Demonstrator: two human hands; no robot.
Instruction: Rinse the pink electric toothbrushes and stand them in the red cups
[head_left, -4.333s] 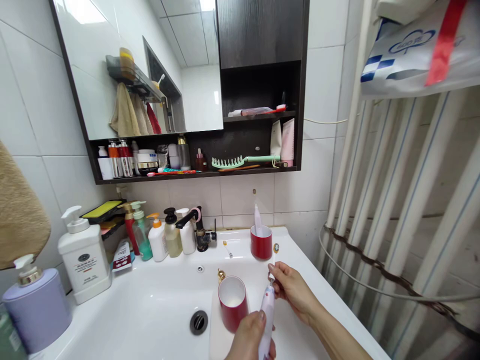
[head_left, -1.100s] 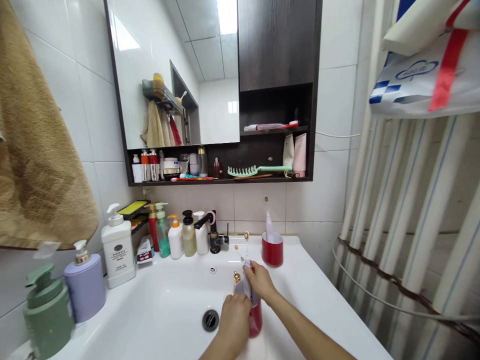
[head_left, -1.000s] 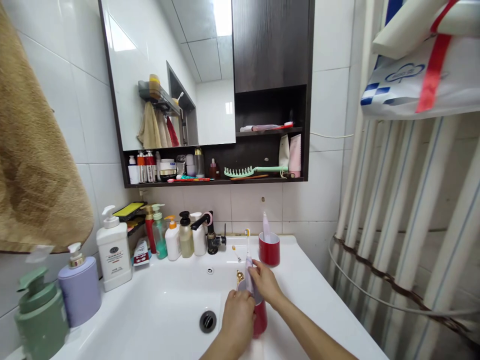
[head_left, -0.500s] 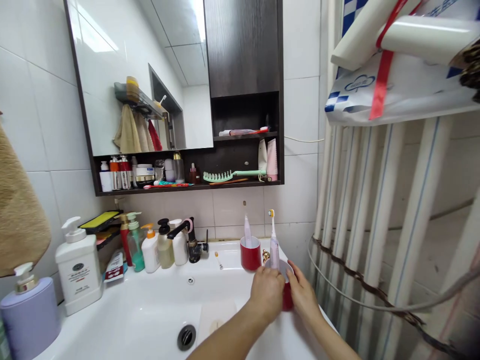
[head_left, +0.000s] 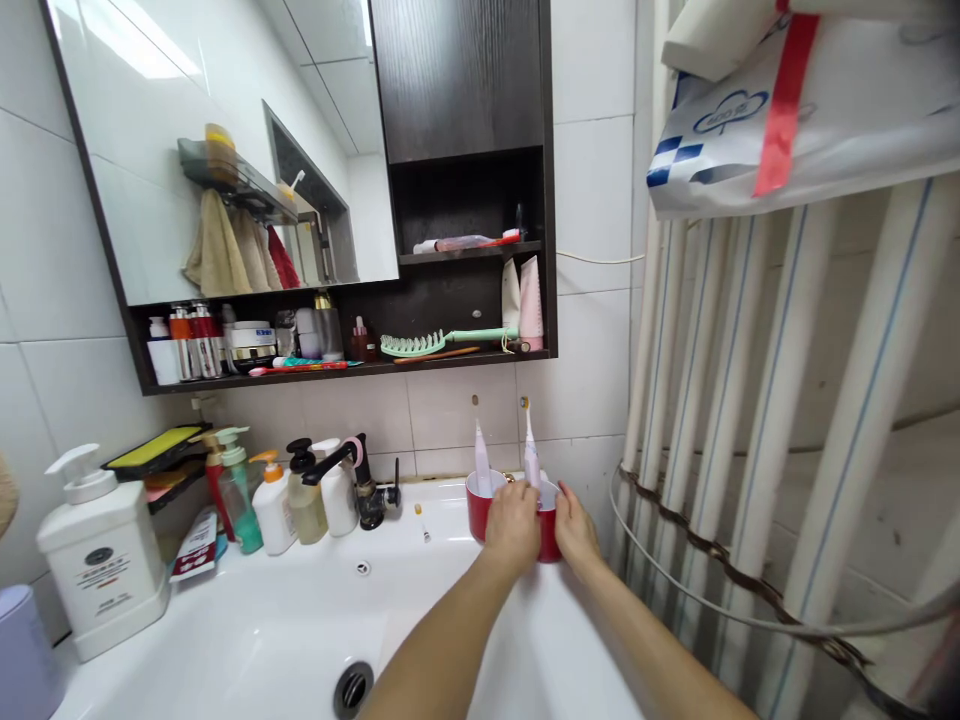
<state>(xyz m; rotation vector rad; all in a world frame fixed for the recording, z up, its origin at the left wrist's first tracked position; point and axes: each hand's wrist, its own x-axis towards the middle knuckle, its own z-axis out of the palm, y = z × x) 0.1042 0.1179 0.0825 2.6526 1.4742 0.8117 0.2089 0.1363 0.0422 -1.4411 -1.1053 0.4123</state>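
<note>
Both my hands are wrapped round a red cup (head_left: 550,540) at the back right corner of the white sink (head_left: 285,640). My left hand (head_left: 513,526) covers the cup's front and left side. My right hand (head_left: 575,528) holds its right side. An electric toothbrush (head_left: 530,455) stands upright in this cup. A second red cup (head_left: 475,512) touches it on the left and holds another upright toothbrush (head_left: 480,460).
A black tap (head_left: 360,482) and several pump bottles (head_left: 274,500) line the sink's back edge, with a large white dispenser (head_left: 101,560) at left. A mirror cabinet shelf (head_left: 337,368) with toiletries hangs above. White radiator pipes (head_left: 750,420) and a hose stand close on the right.
The toothbrush went into the red cup near the drain. Both hands then carried the cup to the back right, beside the other red cup.
</note>
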